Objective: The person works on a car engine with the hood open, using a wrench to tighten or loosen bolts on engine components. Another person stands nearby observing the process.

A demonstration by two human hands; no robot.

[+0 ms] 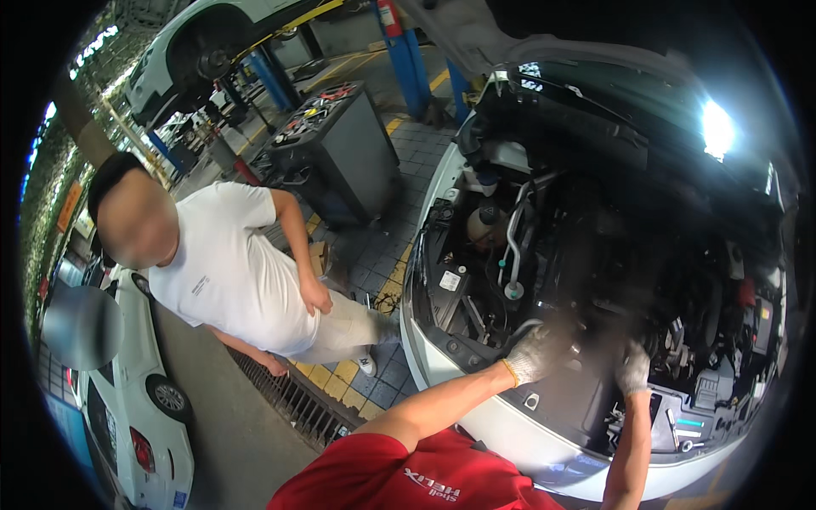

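Both of my hands wear pale knitted work gloves and reach into the open engine bay of a white car. My left hand is over the front middle of the bay, beside dark engine parts. To its right, my right hand is at a similar depth, just beyond a tray of hand tools at the front edge. A dark smear across the picture hides the fingers of both hands and whatever is between them. In the bay's left part are a pale fluid reservoir and a silver metal pipe.
The raised hood arches over the bay, with a bright lamp at its right. A person in a white shirt stands at my left. Behind them is a grey tool cabinet. A white car is parked far left; another car is raised.
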